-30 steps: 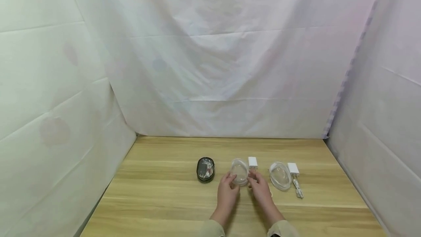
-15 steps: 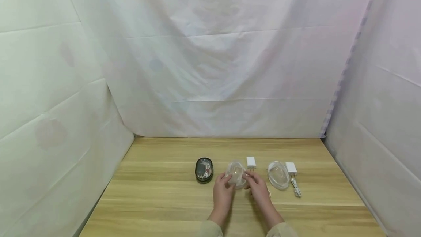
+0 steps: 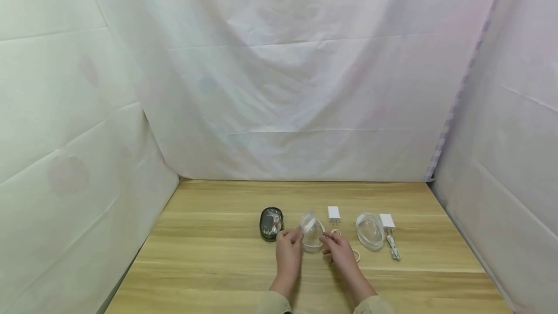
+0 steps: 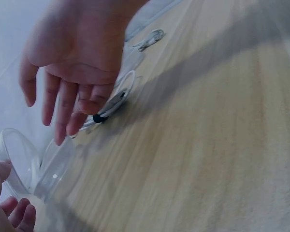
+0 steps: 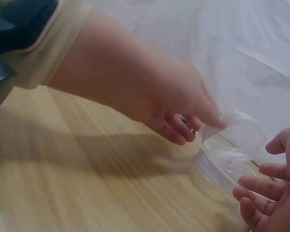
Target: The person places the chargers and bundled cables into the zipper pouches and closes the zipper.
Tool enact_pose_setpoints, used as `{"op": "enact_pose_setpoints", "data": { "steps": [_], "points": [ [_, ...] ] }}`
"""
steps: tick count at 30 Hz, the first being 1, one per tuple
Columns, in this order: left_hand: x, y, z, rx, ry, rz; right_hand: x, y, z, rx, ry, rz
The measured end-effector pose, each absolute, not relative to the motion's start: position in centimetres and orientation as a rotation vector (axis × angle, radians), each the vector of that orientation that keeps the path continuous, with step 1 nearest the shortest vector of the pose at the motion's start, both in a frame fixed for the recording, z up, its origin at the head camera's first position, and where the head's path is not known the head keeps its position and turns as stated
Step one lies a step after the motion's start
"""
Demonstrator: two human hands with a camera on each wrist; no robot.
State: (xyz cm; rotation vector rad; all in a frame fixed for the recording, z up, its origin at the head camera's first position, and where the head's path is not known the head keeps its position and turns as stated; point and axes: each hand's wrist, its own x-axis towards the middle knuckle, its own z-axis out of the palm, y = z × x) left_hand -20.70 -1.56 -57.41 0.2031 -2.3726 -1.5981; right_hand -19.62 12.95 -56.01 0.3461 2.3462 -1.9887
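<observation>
A clear oval plastic case (image 3: pixel 312 248) stands on the table with its lid (image 3: pixel 307 222) tilted up toward the left. My left hand (image 3: pixel 288 251) pinches the lid with thumb and fingers, as the right wrist view shows. At the case's other side, my right hand (image 3: pixel 342 253) touches or nearly touches the lower half's rim, its fingers (image 4: pixel 63 108) loosely extended. Part of a white cable (image 3: pixel 356 255), bound with a black tie in the left wrist view, lies beneath the right hand. Just beyond that hand is a white charger plug (image 3: pixel 333 212).
A black oval case (image 3: pixel 271 223) with a clear top and things inside sits left of the hands. To the right lie a second clear case (image 3: pixel 369 231), another white charger plug (image 3: pixel 386 221) and a bundled cable (image 3: pixel 394 248). White cloth (image 3: pixel 279 86) encloses the wooden table.
The clear case has gone from closed to open, its lid lifted and swung left by my left hand. My right hand stays near the rim, and more of the cable shows.
</observation>
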Motion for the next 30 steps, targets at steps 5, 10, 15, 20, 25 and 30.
{"op": "enact_pose_setpoints", "data": {
  "steps": [5, 10, 15, 20, 25, 30],
  "points": [
    [-21.0, -2.1, -57.1, 0.238, -2.368, -1.620, -19.5, 12.7, -56.3, 0.346, 2.338, -1.982],
    [-21.4, -2.6, -57.0, 0.260, -2.315, -1.764, -19.3, 12.6, -56.4, 0.362, 2.337, -1.969],
    [-21.6, -2.7, -56.7, 0.269, -2.175, -2.017, -18.9, 12.3, -56.6, 0.336, 2.322, -1.983],
    [-21.6, -2.4, -56.5, 0.305, -2.097, -2.115, -18.4, 11.8, -56.9, 0.297, 2.315, -1.992],
    [-21.5, -2.2, -56.4, 0.355, -2.040, -2.165, -18.4, 11.5, -57.1, 0.305, 2.301, -2.003],
    [-21.5, -1.9, -56.7, 0.362, -2.011, -2.175, -18.3, 11.6, -56.9, 0.296, 2.281, -2.016]
  ]
}}
